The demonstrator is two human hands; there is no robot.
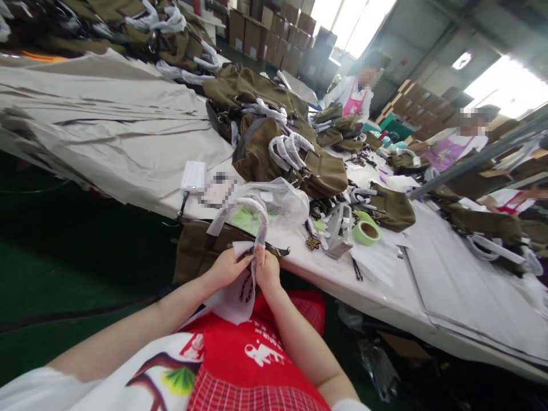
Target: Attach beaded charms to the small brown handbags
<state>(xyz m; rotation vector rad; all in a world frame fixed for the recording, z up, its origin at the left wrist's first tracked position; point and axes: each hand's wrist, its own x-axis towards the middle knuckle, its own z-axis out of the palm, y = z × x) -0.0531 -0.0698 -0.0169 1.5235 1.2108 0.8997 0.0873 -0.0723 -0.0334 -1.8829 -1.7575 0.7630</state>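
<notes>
- The olive bag (pixel 192 248) lies at the near edge of the covered worktable (pixel 385 297), just beyond the hands, its long axis running roughly left to right across the person's front.
- Its white-wrapped handle (pixel 262 220) arches up and away from the body, with one end coming down right at the fingers.
- The left hand (pixel 226 267) is closed, thumb and fingers pinching the white wrapping sheet (pixel 235 302) on the left side of that handle end.
- The right hand (pixel 268 271) is closed too, pinching at the handle end from the right; it looks the nearer of the two to the handle. Whether it grips the handle as well as the sheet, I cannot tell.
- The sheet hangs from both hands towards the red apron (pixel 265 348), its length pointing back at the body; a dark chain (pixel 246 288) shows against it, partly hidden.
- Beyond the handle sits a clear plastic bag (pixel 289 202); to the right of the hands, well apart, is a roll of green tape (pixel 366 231).
</notes>
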